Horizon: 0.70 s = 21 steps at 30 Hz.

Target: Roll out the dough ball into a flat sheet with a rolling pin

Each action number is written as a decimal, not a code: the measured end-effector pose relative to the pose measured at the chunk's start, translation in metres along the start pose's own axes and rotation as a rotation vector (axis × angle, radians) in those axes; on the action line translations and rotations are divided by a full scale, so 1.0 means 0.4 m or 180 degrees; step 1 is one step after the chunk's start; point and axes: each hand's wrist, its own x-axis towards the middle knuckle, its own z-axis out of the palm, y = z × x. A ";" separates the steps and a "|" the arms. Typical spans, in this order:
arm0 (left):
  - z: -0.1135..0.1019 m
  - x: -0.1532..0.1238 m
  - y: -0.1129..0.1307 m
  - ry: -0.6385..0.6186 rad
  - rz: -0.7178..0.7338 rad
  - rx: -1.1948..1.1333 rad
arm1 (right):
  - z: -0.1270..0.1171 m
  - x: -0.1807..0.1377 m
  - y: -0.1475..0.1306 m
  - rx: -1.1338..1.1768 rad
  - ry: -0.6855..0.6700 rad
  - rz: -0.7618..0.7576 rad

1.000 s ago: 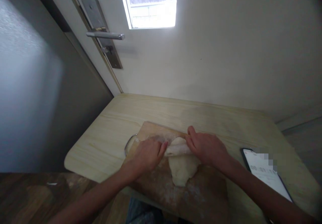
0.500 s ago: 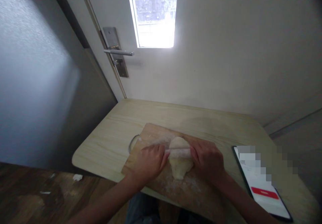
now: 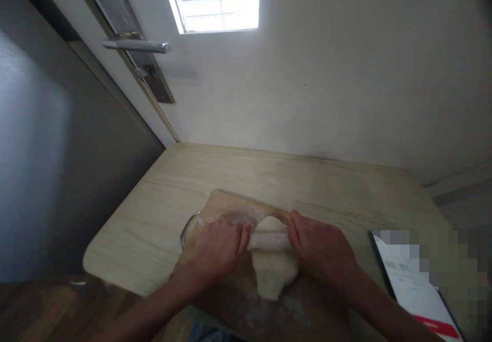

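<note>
A pale, floury rolling pin (image 3: 270, 241) lies across a flattened piece of dough (image 3: 273, 273). My left hand (image 3: 220, 244) is closed round the pin's left end, and my right hand (image 3: 321, 242) grips its right end. Both ends of the pin are hidden under my fingers. Beneath the dough is a wooden cutting board (image 3: 226, 203), set at a slant and dusted with flour. The dough is longer than it is wide, with its narrower end toward me.
The board rests on a light wood table (image 3: 154, 193) pushed against a white door (image 3: 326, 75) with a metal handle (image 3: 138, 46). A wire loop (image 3: 184, 229) sticks out at the board's left. On the right lies a phone (image 3: 411, 280) with a lit screen.
The camera has come closer and tilted, so the table and board look larger. Both hands still hold the rolling pin on the dough.
</note>
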 end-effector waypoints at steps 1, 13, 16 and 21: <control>0.001 0.006 -0.003 0.0048 0.0012 0.0028 | -0.006 0.006 0.002 0.0036 -0.0101 -0.0036; 0.007 -0.045 0.006 0.0721 0.0167 0.0306 | -0.020 -0.066 -0.030 -0.0204 0.0579 0.0180; -0.007 -0.062 0.019 0.0880 0.0114 0.0429 | -0.018 -0.086 -0.023 -0.0243 0.0725 0.0190; 0.007 -0.057 0.023 0.0849 0.0131 0.0279 | 0.006 -0.091 -0.003 -0.0103 0.1121 0.0092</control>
